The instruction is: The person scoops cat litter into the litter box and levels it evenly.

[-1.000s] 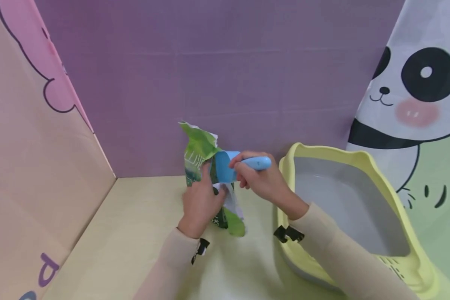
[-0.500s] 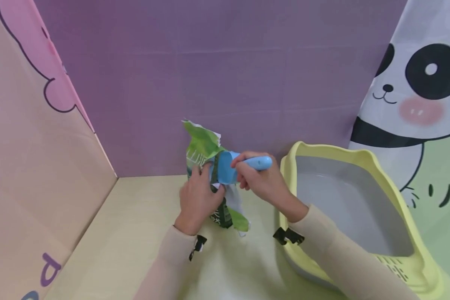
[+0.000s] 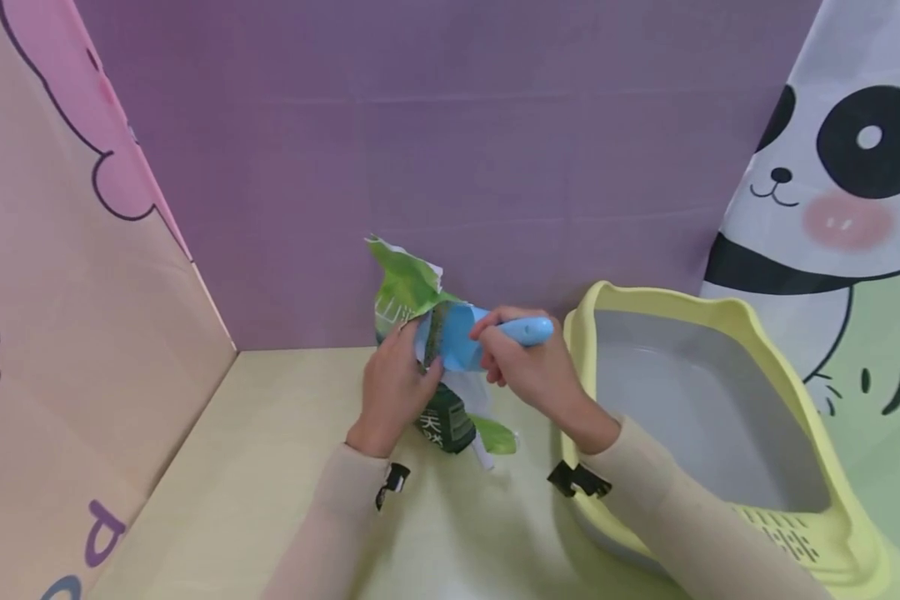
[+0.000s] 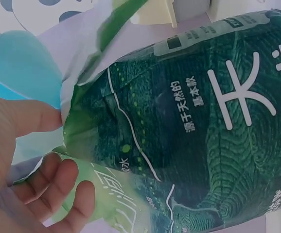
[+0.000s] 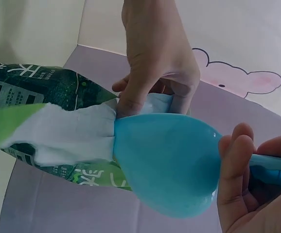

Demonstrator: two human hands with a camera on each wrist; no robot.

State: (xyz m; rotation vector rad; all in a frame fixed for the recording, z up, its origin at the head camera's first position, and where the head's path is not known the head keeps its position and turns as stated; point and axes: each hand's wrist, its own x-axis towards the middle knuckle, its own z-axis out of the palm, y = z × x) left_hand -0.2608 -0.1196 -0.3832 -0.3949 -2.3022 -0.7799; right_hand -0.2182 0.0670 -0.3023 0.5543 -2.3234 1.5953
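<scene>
A green plastic bag [image 3: 444, 421] with white Chinese lettering and a torn, flapping mouth is tilted above the table; its printed side [image 4: 179, 111] fills much of the left wrist view. My left hand [image 3: 396, 387] holds the bag at its mouth, thumb on one side and fingers on the other. A light-blue scoop [image 3: 461, 337] has its bowl right against the bag's opening. In the right wrist view the bowl's rounded underside [image 5: 165, 160] hides most of the mouth. My right hand [image 3: 536, 362] grips the scoop by its handle. What the scoop holds is hard to tell.
To the right stands a litter box with a yellow rim [image 3: 798, 408] and a grey inside, under my right forearm. Behind the bag rises a purple wall [image 3: 457, 167]. A panda-printed panel [image 3: 847, 217] borders the right; a pink-printed one [image 3: 67, 250] the left.
The bag has tipped further, its lower end swinging right and showing more dark green side. My left hand has shifted slightly along the mouth. The scoop and right hand have drifted slightly right.
</scene>
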